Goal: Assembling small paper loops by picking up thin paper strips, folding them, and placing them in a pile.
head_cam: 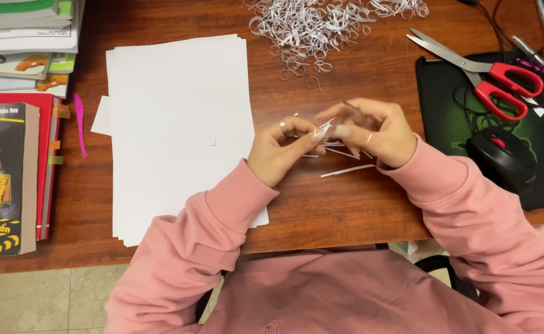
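Dark wood made up the desk [321, 204], with books [6, 173] stacked at its left edge and a pile of white sheets [179, 130] beside them, seemingly uncut. At the centre, the left hand [278, 151] and right hand [371, 133] met, fingers pinched shut on a thin paper strip [322, 128]. A few strips [346, 170] lay beneath, unrolled. Further back, many finished paper rings [321, 28] were heaped; red scissors [482, 74] rested on the right.

Over the brown wooden desk [321, 210], the left hand [281, 151] and the right hand [374, 133] pinch together one thin white paper strip [322, 128], with more loose strips [348, 170] lying just below, near the stack of white paper sheets [179, 124].
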